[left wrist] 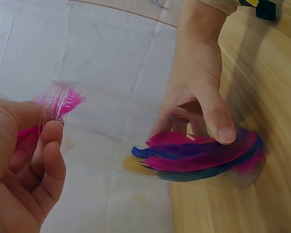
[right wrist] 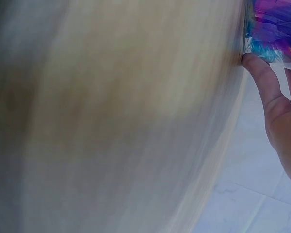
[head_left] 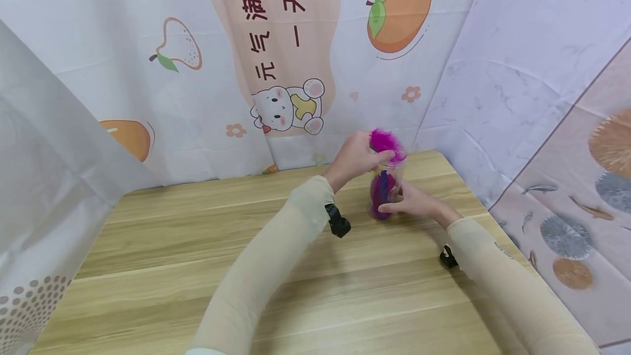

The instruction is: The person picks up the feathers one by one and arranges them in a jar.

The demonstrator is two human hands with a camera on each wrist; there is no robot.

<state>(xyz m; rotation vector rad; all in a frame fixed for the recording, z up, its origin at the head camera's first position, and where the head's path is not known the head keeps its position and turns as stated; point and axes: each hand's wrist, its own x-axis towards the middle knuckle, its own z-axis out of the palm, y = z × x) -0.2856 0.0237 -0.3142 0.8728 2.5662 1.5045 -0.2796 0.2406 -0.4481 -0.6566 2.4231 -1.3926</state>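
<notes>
A clear plastic jar (head_left: 373, 208) stands on the table toward its back right, with pink, purple, blue, teal and yellow feathers (left wrist: 203, 155) inside. My right hand (head_left: 416, 200) grips the jar low on its side, thumb and fingers curled around the wall. At the jar's mouth, my left hand (head_left: 356, 155) pinches a fluffy magenta feather (head_left: 386, 142) between thumb and fingers. In the left wrist view, the jar's ridged rim (left wrist: 56, 102) shows beside those fingertips. Only part of the right hand and some feathers appear at the right wrist view's edge.
The wood-grain table (head_left: 207, 267) stretches to the left and front. A printed curtain (head_left: 197, 97) hangs close behind it, and another cloth (head_left: 557, 179) hangs along the right side. Black wrist mounts (head_left: 338, 221) sit on both sleeves.
</notes>
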